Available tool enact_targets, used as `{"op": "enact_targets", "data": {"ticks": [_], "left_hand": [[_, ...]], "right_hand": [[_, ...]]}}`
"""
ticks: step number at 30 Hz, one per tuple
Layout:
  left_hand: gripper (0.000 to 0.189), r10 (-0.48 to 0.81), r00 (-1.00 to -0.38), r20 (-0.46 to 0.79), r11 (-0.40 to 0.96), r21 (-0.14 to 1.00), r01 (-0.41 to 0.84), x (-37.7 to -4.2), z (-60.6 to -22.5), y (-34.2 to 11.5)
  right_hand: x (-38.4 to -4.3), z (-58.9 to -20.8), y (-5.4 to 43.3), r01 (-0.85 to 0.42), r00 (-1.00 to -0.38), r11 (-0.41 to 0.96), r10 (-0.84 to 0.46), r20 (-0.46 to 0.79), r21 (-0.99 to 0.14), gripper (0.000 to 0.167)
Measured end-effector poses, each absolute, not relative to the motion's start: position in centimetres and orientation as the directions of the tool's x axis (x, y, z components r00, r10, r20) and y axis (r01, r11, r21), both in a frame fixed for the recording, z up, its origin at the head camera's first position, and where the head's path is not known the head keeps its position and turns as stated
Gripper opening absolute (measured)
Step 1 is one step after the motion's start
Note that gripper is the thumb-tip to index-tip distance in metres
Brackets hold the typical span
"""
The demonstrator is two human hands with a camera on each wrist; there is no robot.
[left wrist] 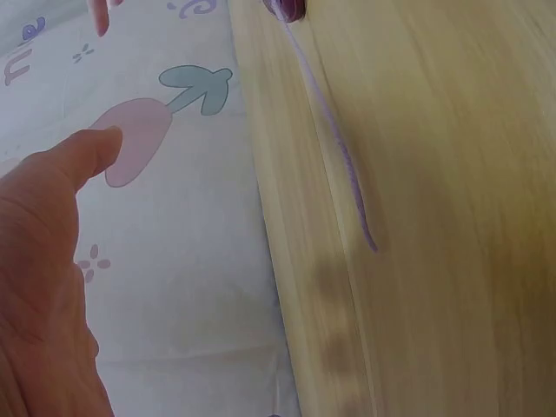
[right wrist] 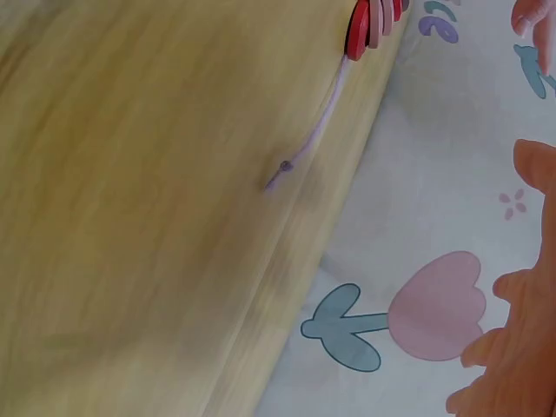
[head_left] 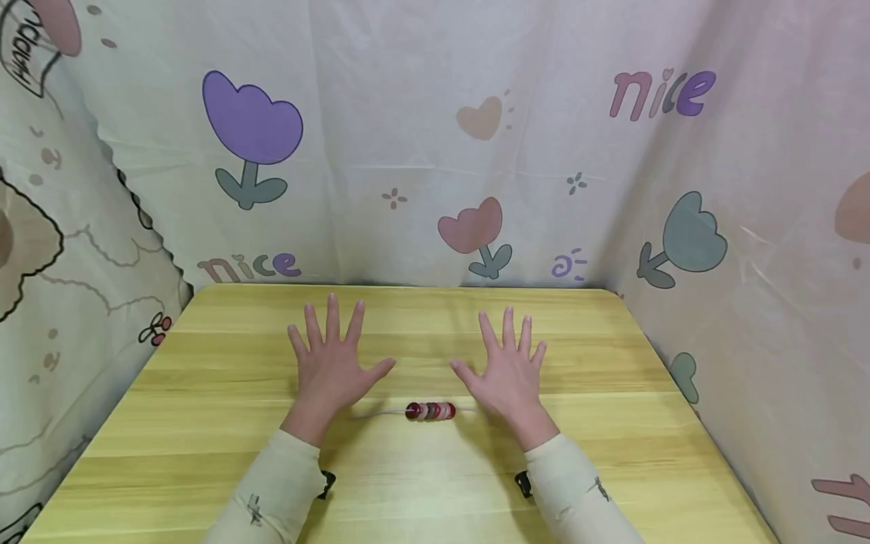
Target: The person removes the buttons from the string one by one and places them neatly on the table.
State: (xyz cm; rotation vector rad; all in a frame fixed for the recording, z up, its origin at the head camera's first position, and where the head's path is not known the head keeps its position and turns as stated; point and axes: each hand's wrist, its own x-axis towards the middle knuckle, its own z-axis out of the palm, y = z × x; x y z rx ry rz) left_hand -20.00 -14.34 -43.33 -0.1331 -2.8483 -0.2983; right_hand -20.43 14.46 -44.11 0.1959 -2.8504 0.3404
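Observation:
A short row of red, pink and dark beads [head_left: 431, 411] lies on the wooden table, threaded on a thin pale string [head_left: 381, 413]. My left hand [head_left: 331, 370] is spread over the table to the left of the beads, holding nothing. To their right, my right hand [head_left: 508, 375] is spread too, its fingers apart and holding nothing. In the right wrist view, a knot [right wrist: 286, 166] shows near the string's end, beyond a red bead [right wrist: 357, 31]. The left wrist view shows the string's other end [left wrist: 372, 243] lying loose on the wood.
The light wooden table [head_left: 435, 491] reaches back to a patterned cloth [head_left: 381, 151], which hangs behind it and along both sides. Each sleeve has a small black wrist device, one on the left [head_left: 327, 484] and one on the right [head_left: 522, 483].

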Motion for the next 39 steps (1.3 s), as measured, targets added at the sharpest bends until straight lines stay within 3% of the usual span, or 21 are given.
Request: {"op": "enact_targets", "data": {"ticks": [11,27,39], "left_hand": [[0.108,0.101,-0.97,0.221,0.961,0.232,0.152,-19.8,-43.3,-13.5],[0.09,0.204,-0.965,0.163,0.893,0.374,0.252,-18.5,-45.0,-12.0],[0.075,0.273,-0.957,0.098,0.836,0.468,0.287,-18.2,-45.8,-11.7]], "right_hand": [[-20.1,-44.8,13.5,-0.202,-0.953,0.95,-0.135,0.27,-0.239,0.091],[-18.8,-46.2,11.9,-0.408,-0.9,0.852,-0.315,0.301,-0.327,0.087],[-19.0,-47.3,11.3,-0.387,-0.911,0.696,-0.389,0.135,-0.605,0.075]]}}
